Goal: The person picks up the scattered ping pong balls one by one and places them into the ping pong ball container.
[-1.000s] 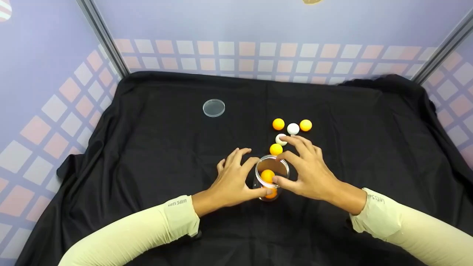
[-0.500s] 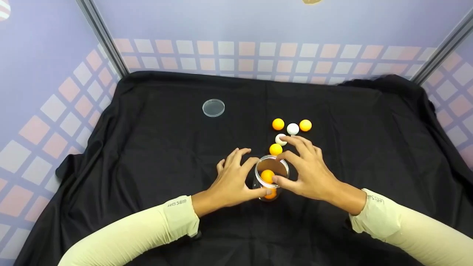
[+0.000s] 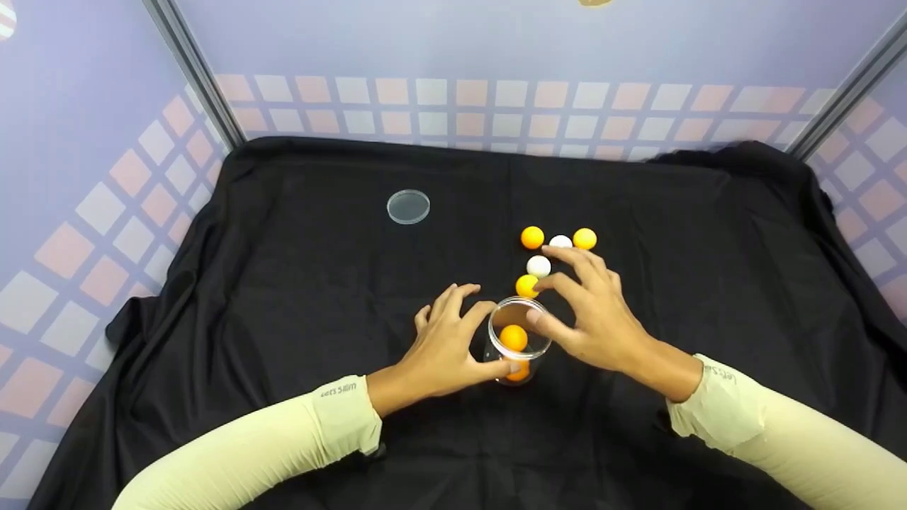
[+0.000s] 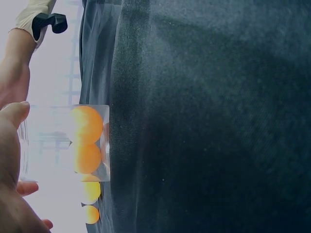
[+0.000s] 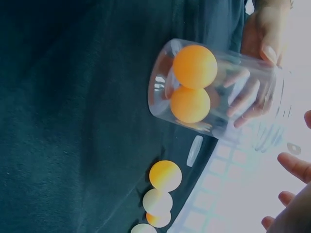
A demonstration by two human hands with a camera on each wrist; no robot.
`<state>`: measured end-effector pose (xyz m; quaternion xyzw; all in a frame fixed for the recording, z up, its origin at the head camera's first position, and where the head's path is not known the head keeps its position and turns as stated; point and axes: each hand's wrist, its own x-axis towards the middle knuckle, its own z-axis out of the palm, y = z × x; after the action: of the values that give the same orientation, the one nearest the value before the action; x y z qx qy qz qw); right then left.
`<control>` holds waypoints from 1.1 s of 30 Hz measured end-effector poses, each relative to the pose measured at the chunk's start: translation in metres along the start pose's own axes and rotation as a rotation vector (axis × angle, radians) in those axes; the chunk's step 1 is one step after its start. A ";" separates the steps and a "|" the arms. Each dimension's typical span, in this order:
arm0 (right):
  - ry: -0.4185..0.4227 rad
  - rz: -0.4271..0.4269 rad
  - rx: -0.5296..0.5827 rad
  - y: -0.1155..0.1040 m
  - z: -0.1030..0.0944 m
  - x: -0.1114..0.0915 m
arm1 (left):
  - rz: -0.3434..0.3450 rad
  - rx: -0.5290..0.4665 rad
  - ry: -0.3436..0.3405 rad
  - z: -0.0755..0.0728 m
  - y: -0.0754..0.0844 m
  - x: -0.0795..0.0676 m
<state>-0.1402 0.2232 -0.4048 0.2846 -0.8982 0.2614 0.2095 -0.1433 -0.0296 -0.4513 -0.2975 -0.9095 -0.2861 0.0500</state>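
A clear cylindrical jar (image 5: pixel 228 90) stands upright on the black cloth, its mouth uncovered. Two orange ping-pong balls (image 5: pixel 195 66) lie at its bottom. My left hand (image 3: pixel 446 354) grips the jar, thumb on the near side and fingers around the left and far side. Above the jar's right rim, my right hand (image 3: pixel 602 315) hangs with spread, bent fingers and holds nothing. Its index fingertip is close to a yellow ping-pong ball (image 3: pixel 526 285) just behind the jar; whether they touch I cannot tell. A white ping-pong ball (image 3: pixel 538 266) sits behind that one.
Farther back lie an orange ball (image 3: pixel 532 237), a partly covered white ball (image 3: pixel 560 241) and a yellow ball (image 3: pixel 584 238). A clear round lid (image 3: pixel 409 207) rests flat at the back left. Black cloth (image 3: pixel 319 283) covers the table, with patterned panels (image 3: pixel 453 42) around it.
My right hand has shifted slightly back, away from the jar's mouth, and its fingertips now reach the yellow ball and the back white ball. The left hand and jar have stayed put.
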 end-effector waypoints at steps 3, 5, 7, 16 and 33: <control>0.030 0.045 0.041 0.003 -0.001 0.005 | -0.002 0.001 -0.002 0.000 0.000 0.000; 0.043 0.083 0.066 0.006 -0.002 0.008 | -0.003 0.003 -0.003 0.000 0.000 0.000; 0.043 0.117 0.082 0.009 -0.001 0.011 | -0.006 0.003 -0.006 0.000 0.000 0.000; 0.039 0.226 0.068 0.031 0.010 0.018 | -0.022 -0.014 -0.009 0.001 0.001 0.000; -0.009 0.304 -0.063 0.063 0.039 0.017 | -0.023 0.002 0.001 0.000 0.002 0.000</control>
<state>-0.2012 0.2378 -0.4485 0.1396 -0.9396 0.2608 0.1723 -0.1420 -0.0277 -0.4504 -0.2867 -0.9131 -0.2861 0.0476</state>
